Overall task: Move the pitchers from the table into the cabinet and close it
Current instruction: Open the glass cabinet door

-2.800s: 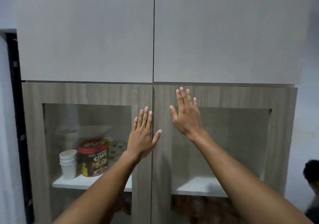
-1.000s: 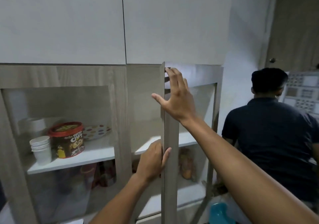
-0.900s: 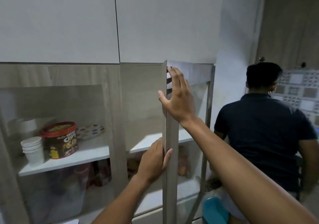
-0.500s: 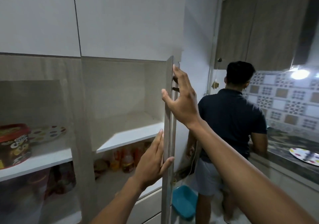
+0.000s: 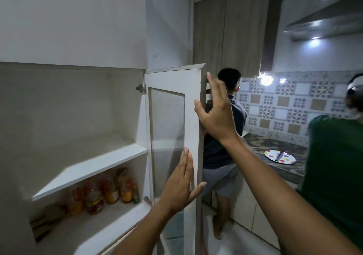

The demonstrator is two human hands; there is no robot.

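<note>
No pitcher shows in the head view. The right cabinet door point(image 5: 193, 101), wood-framed with a glass pane, stands swung wide open toward me. My right hand point(image 5: 216, 115) grips its free edge near the top, fingers behind the edge and thumb on the inner face. My left hand point(image 5: 178, 188) lies lower on the same edge, fingers flat on the inner frame and thumb hooked round the edge. Inside the cabinet, the white upper shelf point(image 5: 88, 166) carries nothing that I can see.
Several bottles point(image 5: 106, 191) stand on the lower shelf. A person in a dark shirt point(image 5: 222, 150) stands just behind the open door, facing the counter point(image 5: 284, 168). A spotted plate point(image 5: 280, 156) lies on it. Another person in green point(image 5: 334, 166) is at the right.
The right door went from closed to wide open, pulled by both my hands. My view has turned right, so the left door and the cereal tub are out of sight.
</note>
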